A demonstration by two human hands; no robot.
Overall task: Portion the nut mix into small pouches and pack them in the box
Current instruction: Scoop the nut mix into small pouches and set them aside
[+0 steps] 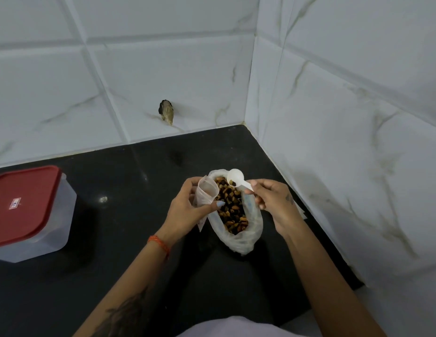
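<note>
Nut mix [232, 206] — brown, dark pieces (glossy) — fills open clear bag [246, 242].

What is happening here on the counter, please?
A person is portioning nuts. The left hand holds a small pouch open beside the big bag of nut mix. The right hand pinches a white scoop above that bag. The box stands apart at the left, its red lid on.
</note>
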